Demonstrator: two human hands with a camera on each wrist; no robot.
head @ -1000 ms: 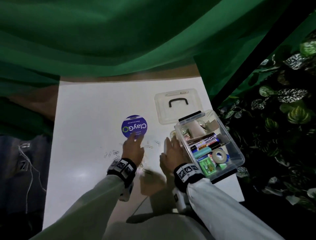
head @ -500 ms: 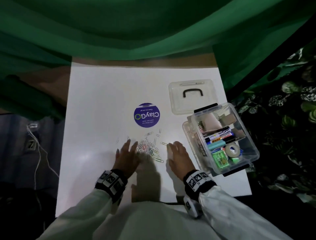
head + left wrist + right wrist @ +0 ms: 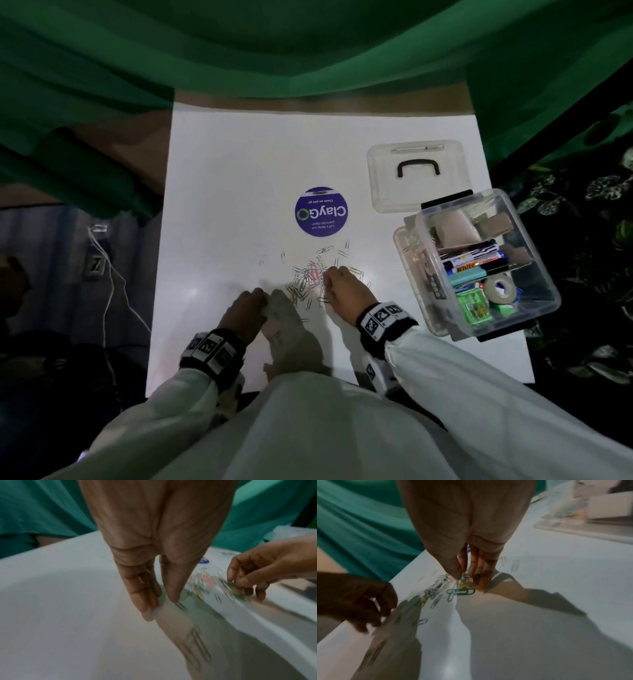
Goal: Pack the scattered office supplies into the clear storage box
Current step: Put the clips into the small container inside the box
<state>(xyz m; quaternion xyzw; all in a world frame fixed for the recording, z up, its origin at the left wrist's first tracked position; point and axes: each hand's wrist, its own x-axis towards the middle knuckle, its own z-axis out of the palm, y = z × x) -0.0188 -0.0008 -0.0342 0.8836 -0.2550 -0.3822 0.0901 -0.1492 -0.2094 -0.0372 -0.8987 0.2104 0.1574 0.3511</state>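
Several coloured paper clips lie in a loose pile on the white table, below a round purple sticker. My right hand is on the pile's right side; in the right wrist view its thumb and fingers pinch a cluster of yellow clips, with a green clip just in front. My left hand touches the table with its fingertips at the pile's left, one clip by the thumb. The clear storage box stands at the right, holding markers, tape and other supplies.
The box's clear lid with a black handle lies flat behind the box. A few stray clips lie beyond the pile. Green cloth hangs behind the table, and leafy plants stand to its right.
Both hands have drawn in toward the pile. The left hand's spread fingers have come together, and the right hand has moved left onto the clips and pinched some.
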